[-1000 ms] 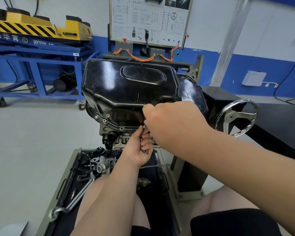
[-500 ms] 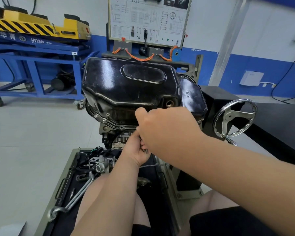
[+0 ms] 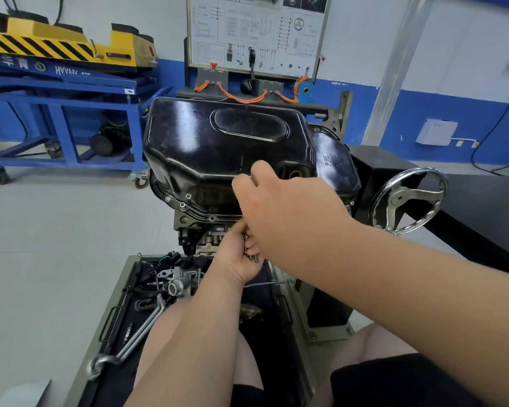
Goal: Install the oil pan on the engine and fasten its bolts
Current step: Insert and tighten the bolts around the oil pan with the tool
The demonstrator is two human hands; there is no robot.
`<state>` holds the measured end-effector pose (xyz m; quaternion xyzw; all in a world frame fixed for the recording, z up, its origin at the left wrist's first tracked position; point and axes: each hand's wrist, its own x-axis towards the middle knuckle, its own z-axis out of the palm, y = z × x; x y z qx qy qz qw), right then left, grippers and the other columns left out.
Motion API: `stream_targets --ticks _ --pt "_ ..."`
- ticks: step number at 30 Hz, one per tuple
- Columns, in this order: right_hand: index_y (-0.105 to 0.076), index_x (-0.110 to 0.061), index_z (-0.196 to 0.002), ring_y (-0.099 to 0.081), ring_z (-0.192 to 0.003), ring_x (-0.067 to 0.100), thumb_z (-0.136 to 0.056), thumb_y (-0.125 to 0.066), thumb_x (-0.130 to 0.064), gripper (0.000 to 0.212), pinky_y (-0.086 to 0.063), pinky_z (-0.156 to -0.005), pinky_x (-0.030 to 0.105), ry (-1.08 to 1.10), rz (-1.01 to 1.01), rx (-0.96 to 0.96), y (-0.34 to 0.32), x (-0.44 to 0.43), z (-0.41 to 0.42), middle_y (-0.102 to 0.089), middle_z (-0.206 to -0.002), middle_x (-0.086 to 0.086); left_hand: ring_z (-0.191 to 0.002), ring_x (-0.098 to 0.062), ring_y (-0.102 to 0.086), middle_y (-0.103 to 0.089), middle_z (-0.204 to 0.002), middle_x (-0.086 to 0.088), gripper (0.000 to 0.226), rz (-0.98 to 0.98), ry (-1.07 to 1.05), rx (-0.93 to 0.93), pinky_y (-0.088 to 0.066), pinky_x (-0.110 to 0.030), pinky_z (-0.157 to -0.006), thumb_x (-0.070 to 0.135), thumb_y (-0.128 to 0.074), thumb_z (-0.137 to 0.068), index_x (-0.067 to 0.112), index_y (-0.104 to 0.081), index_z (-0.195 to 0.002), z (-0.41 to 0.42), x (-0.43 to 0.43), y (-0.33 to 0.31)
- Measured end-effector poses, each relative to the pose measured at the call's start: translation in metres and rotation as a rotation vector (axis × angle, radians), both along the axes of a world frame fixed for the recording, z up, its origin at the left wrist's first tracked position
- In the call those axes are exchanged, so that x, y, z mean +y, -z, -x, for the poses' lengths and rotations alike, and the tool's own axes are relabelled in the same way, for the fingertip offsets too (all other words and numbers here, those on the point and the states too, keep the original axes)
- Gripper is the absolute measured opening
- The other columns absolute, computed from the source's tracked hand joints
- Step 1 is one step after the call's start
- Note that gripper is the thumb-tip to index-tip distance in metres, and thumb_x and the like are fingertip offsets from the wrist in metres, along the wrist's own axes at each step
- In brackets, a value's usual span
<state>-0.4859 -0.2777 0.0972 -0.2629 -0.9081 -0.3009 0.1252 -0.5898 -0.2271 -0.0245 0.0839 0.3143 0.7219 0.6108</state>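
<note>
The glossy black oil pan point(image 3: 218, 148) sits on the upturned engine point(image 3: 194, 227), its flange facing me with several bolt holes showing. Below the flange my left hand point(image 3: 238, 257) is cupped palm-up and closed around several small bolts point(image 3: 252, 254). My right hand point(image 3: 282, 212) hovers just above it in front of the pan's near edge, fingers curled downward into the left palm. Whether the right fingers pinch a bolt is hidden by the back of the hand.
A parts tray point(image 3: 112, 304) below the engine holds a bent metal pipe point(image 3: 130, 345) and small engine parts. A chrome handwheel point(image 3: 409, 198) sticks out at the right on the black stand. A blue frame with a yellow lift point(image 3: 59, 83) stands at left, a wiring board point(image 3: 256, 33) behind.
My right hand has lifted slightly and shifted up over the pan's edge, fingers still dipping into the left palm. The left hand stays under the flange with the bolts.
</note>
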Motion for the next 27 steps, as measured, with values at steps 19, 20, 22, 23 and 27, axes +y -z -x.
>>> stream_targets --ticks 19,20,22,23,27 --pt "-0.036 -0.018 -0.088 -0.023 -0.041 0.013 -0.086 -0.054 -0.019 0.018 -0.016 -0.041 0.022 0.093 0.007 0.062 0.001 0.014 -0.019 -0.026 -0.053 -0.006 -0.032 -0.001 -0.022 -0.029 -0.046 0.011 0.037 -0.054 0.056 -0.009 -0.01 -0.012 -0.039 0.035 -0.036 -0.102 0.022 -0.038 -0.067 0.007 0.012 0.012" --pt "-0.04 -0.019 -0.093 -0.026 -0.042 0.013 -0.089 -0.052 -0.02 0.012 -0.017 -0.041 0.023 0.088 0.024 0.078 0.0 0.016 -0.022 -0.029 -0.055 -0.007 -0.032 -0.001 -0.022 -0.029 -0.046 0.011 0.038 -0.056 0.064 -0.009 -0.012 -0.011 -0.037 0.036 -0.036 -0.102 0.022 -0.038 -0.067 0.008 0.013 0.013" --pt "-0.047 -0.022 -0.102 -0.038 -0.047 0.015 -0.092 -0.048 -0.025 0.011 -0.022 -0.042 0.022 0.072 0.057 0.113 -0.003 0.02 -0.026 -0.04 -0.06 -0.007 -0.031 -0.001 -0.024 -0.031 -0.047 0.01 0.04 -0.057 0.082 -0.071 -0.015 -0.011 -0.031 0.038 -0.039 -0.101 0.019 -0.042 -0.065 0.01 0.014 0.017" --pt "-0.048 -0.023 -0.105 -0.046 -0.052 0.018 -0.093 -0.046 -0.027 0.013 -0.026 -0.044 0.022 0.064 0.075 0.134 -0.005 0.022 -0.029 -0.046 -0.064 -0.007 -0.031 -0.001 -0.025 -0.032 -0.048 0.009 0.043 -0.059 0.096 -0.131 -0.017 -0.012 -0.029 0.039 -0.041 -0.1 0.016 -0.049 -0.064 0.012 0.014 0.018" --pt "-0.05 -0.024 -0.108 -0.054 -0.059 0.022 -0.096 -0.039 -0.031 0.018 -0.036 -0.05 0.027 0.035 0.122 0.233 -0.012 0.029 -0.033 -0.052 -0.073 -0.002 -0.029 -0.003 -0.028 -0.034 -0.048 0.007 0.057 -0.028 0.171 -0.168 -0.018 -0.013 -0.025 0.036 -0.037 -0.1 0.009 -0.059 -0.055 0.017 0.014 0.025"
